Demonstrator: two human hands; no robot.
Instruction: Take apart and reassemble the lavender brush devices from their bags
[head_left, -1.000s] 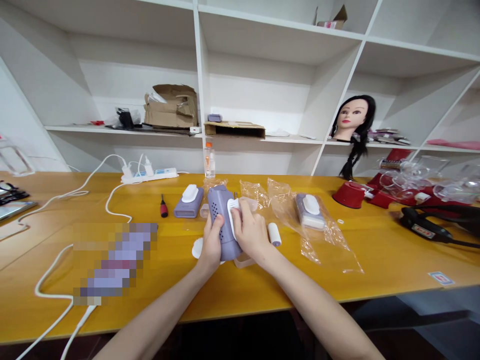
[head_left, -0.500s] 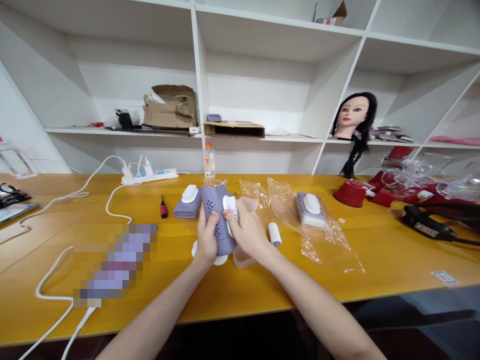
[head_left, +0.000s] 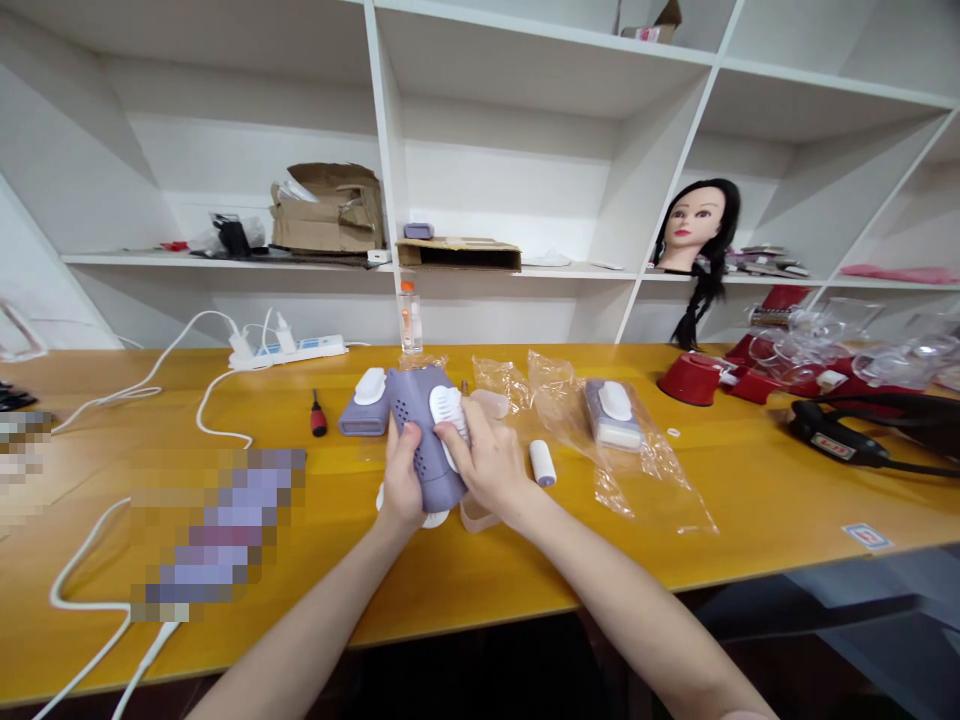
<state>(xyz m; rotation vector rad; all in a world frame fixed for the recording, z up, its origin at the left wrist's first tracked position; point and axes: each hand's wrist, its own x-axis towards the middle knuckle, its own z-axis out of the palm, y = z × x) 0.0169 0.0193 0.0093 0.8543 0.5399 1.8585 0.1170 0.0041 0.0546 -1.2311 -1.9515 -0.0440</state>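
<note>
A purple device with small holes in its face is held above the table between both hands. My left hand grips its left side, the thumb lying near the holes. Around the right side my right hand is closed, with its thumb on a white ribbed part. Beneath the hands, a pale pink tray and white round pieces are partly hidden. Another purple device with a white top stands just left, and a third lies on clear plastic to the right.
A red and black screwdriver, a white cylinder and crumpled plastic wrap lie on the table. A bottle stands behind. White cables and a power strip are left; red equipment and a black device are right.
The whole view has shifted slightly, so things appear a little further left. Both hands keep hold of the purple device, and my right thumb has moved slightly over the white part.
</note>
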